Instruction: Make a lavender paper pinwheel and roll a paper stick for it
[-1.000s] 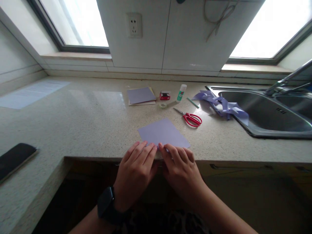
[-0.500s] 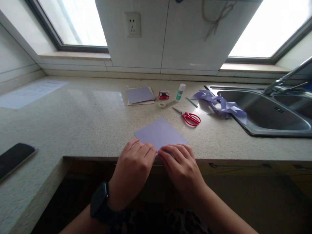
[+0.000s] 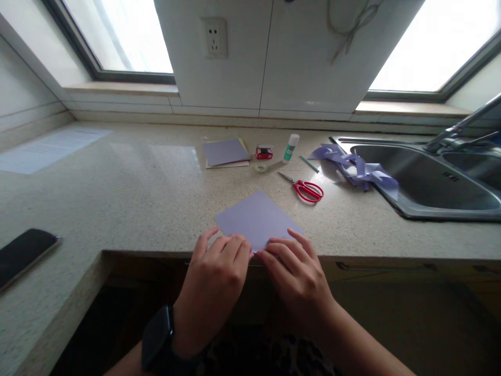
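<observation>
A purple sheet of paper [image 3: 258,216] lies turned cornerwise at the counter's front edge. My left hand [image 3: 221,269] is closed on its near edge, left of the near corner, with the fingers bent and the thumb hidden. Close beside it, my right hand [image 3: 295,266] grips the same edge, its little finger lifted off. The fingertips of both hands almost meet at the near corner, and they cover the fold or edge there. Red-handled scissors [image 3: 307,190] lie beyond the paper to the right.
Behind stand a stack of coloured paper [image 3: 226,152], a small red box [image 3: 264,152], a tape roll [image 3: 261,168], a glue stick [image 3: 290,148] and a green stick [image 3: 309,163]. Purple paper pinwheels [image 3: 362,169] overlap the sink's rim [image 3: 407,214]. A phone [image 3: 27,253] lies left.
Both hands have shifted slightly toward me along with the paper's near corner. My right hand's fingers have spread a little, the little finger rising. The view has moved slightly.
</observation>
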Tool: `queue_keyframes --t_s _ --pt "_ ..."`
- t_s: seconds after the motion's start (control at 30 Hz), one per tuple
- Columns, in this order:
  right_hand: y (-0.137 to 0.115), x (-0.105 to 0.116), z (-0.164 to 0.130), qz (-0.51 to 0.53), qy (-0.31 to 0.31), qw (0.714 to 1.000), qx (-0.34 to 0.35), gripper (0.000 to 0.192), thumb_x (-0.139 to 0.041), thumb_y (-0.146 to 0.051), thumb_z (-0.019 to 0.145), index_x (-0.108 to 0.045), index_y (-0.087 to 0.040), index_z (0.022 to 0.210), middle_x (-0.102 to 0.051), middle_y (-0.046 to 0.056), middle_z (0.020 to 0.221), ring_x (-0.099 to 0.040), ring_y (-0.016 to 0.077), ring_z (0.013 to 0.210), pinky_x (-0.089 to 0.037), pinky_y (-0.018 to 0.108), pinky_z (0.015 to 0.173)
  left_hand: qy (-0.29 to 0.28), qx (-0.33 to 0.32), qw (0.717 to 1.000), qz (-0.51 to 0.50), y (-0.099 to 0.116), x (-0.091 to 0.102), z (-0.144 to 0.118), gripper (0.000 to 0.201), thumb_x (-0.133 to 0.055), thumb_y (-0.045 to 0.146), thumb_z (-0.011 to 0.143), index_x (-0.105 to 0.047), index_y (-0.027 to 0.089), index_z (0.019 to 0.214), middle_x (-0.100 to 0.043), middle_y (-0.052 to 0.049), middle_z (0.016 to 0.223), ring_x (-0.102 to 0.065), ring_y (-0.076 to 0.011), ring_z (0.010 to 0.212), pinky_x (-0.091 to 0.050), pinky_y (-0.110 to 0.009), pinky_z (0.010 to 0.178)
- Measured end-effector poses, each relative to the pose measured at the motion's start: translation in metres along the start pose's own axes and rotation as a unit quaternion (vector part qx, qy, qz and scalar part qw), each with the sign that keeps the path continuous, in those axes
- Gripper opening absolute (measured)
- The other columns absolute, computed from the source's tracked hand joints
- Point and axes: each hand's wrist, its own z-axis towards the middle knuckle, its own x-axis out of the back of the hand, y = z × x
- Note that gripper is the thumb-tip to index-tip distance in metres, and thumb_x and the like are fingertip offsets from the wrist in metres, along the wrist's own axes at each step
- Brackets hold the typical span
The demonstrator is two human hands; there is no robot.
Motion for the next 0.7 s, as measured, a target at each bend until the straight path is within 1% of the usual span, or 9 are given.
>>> queue_keyframes --t_s 0.2,0.3,0.37,0.5,0.6,0.7 --pt "-0.002 0.001 0.001 -0.005 -0.015 1.000 -0.012 0.018 -0.053 -0.014 0.101 -0.071 -0.014 0.099 -0.074 0.006 0.095 -0.068 0.0235 0.100 -0.038 0.054 0.112 0.002 0.008 1.000 -0.007 -0.001 0.001 0.001 0.008 -0.056 0.016 0.099 -0.064 0.019 0.100 -0.068 -0.002 0.092 -0.063 -0.0250 0.086 -0.041 -0.058 0.101" --pt "-0.002 0.000 0.001 -0.012 -0.015 1.000 -0.010 0.018 -0.053 -0.013 0.101 -0.070 -0.014 0.097 -0.074 0.005 0.095 -0.069 0.0234 0.100 -0.037 0.055 0.113 0.013 0.006 1.000 -0.009 -0.001 0.000 0.001 0.008 -0.056 0.018 0.100 -0.064 0.019 0.100 -0.069 -0.002 0.093 -0.063 -0.0252 0.087 -0.040 -0.057 0.101" --pt "-0.001 -0.001 0.000 -0.013 -0.002 1.000 -0.004 0.016 -0.055 -0.011 0.100 -0.071 -0.014 0.099 -0.075 0.005 0.094 -0.069 0.0229 0.099 -0.038 0.055 0.113 0.032 0.003 0.999 -0.014 -0.002 -0.002 -0.001 0.009 -0.056 0.017 0.100 -0.065 0.019 0.102 -0.071 -0.001 0.096 -0.064 -0.0244 0.088 -0.040 -0.056 0.101" --pt "0.000 -0.003 -0.003 -0.012 0.014 1.000 0.013 0.016 -0.060 -0.007 0.096 -0.072 -0.012 0.105 -0.076 0.006 0.095 -0.069 0.0232 0.102 -0.044 0.051 0.109 0.074 -0.002 0.997 -0.030 -0.004 -0.010 -0.007 0.013 -0.057 0.013 0.099 -0.066 0.018 0.108 -0.074 -0.001 0.106 -0.067 -0.0225 0.093 -0.039 -0.052 0.102" --pt "0.000 -0.004 -0.003 -0.018 0.020 1.000 0.015 0.016 -0.063 -0.005 0.094 -0.073 -0.011 0.105 -0.076 0.007 0.095 -0.070 0.0231 0.101 -0.048 0.049 0.106 0.106 -0.019 0.993 -0.041 -0.006 -0.015 -0.011 0.018 -0.058 0.011 0.099 -0.068 0.018 0.112 -0.076 -0.001 0.112 -0.068 -0.0214 0.099 -0.039 -0.049 0.103" --pt "0.000 -0.004 -0.003 -0.028 0.029 0.999 0.017 0.016 -0.065 -0.005 0.093 -0.073 -0.010 0.104 -0.077 0.007 0.096 -0.070 0.0226 0.099 -0.050 0.047 0.104 0.127 -0.031 0.990 -0.048 -0.008 -0.016 -0.012 0.019 -0.058 0.012 0.100 -0.068 0.019 0.115 -0.076 0.000 0.114 -0.069 -0.0199 0.100 -0.039 -0.047 0.101"
